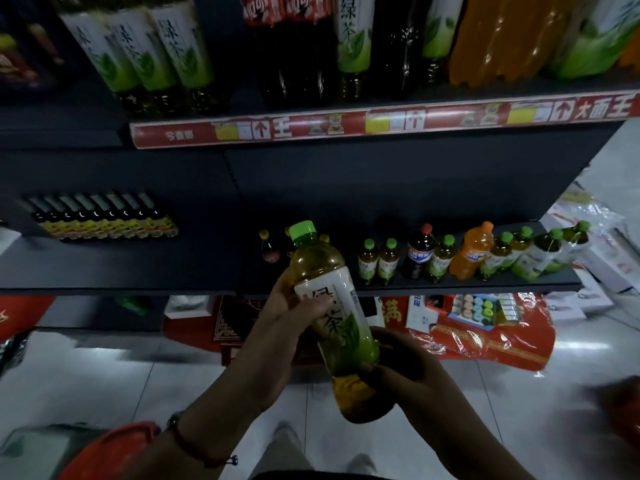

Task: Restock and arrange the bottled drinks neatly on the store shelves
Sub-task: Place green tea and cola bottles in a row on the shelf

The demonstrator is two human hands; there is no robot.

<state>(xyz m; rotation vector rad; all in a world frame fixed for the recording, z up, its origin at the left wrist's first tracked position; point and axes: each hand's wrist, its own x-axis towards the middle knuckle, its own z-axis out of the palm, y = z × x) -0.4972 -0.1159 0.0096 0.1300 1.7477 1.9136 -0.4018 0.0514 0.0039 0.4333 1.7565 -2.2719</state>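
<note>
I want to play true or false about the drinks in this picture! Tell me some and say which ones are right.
1. Both hands hold one green tea bottle. True: the left hand grips its label, the right hand its lower part.
2. The held bottle has a red cap. False: its cap is green.
3. An orange drink bottle stands on the lower shelf. True.
4. The held bottle already stands on the shelf. False: it is in the air in front of it.
</note>
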